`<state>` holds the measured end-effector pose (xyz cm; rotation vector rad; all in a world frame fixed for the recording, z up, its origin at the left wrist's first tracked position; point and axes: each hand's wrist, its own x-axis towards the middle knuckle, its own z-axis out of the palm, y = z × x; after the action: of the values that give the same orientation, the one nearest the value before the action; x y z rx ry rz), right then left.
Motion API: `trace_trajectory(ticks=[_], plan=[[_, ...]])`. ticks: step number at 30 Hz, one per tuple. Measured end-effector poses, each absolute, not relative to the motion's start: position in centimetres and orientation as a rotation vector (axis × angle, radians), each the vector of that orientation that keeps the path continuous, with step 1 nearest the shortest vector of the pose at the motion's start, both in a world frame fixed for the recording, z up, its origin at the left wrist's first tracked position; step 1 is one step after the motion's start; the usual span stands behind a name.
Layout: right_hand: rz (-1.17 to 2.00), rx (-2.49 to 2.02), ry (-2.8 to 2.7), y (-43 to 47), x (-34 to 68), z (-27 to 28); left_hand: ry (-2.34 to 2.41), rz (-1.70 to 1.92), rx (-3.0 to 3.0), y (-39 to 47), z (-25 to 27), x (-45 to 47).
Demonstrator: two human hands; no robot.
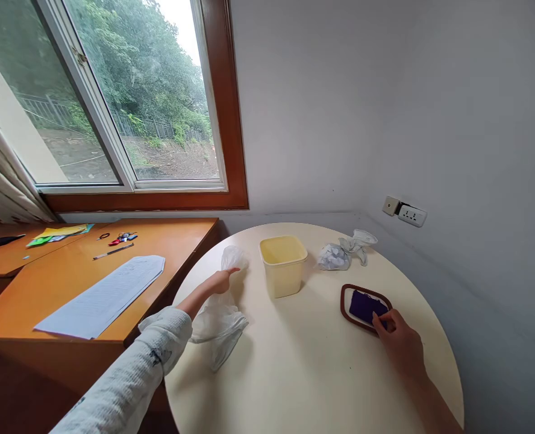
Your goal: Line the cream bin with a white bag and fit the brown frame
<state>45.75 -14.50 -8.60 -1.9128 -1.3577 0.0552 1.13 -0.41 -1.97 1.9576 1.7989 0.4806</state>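
Observation:
At the left of the round table, my left hand (217,282) is closed around the middle of a thin, clear plastic bag (217,322); its ends stick out above and below my fingers. My right hand (399,340) pinches the near right corner of a folded dark purple cloth (363,305). That cloth lies on a small white tray with a brown rim (343,301). Between my hands, further back, stands a pale yellow square bin (284,278) with its top uncovered. A knotted clear bag with whitish contents (334,258) rests right of the bin.
The cream round table (312,374) stands by the wall, with a power socket (412,215) above its right side. An orange-brown desk (186,241) adjoins it at left, carrying paper sheets (109,295), a pen (112,252) and keys (123,238). A window is behind.

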Motion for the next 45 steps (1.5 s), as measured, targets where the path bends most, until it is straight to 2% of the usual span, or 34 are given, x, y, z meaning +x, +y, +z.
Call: trace_trajectory(ticks=[11,20,28,45], plan=[[0.052,-1.838,-1.531,-14.5,44.8,-9.0,1.733,0.959,1.683,-2.0,5.8,-1.4],[-0.100,-1.730,-1.682,-14.1,43.8,-10.0,1.357,1.329,1.492,-7.5,11.1,-0.4],[-0.383,-1.344,-2.020,-13.7,40.1,-7.9,1.160,1.214,1.440,-9.0,11.1,0.6],[-0.473,-0.784,-1.889,-13.9,28.0,1.7,0.857,1.144,1.359,-8.5,10.3,6.0]])
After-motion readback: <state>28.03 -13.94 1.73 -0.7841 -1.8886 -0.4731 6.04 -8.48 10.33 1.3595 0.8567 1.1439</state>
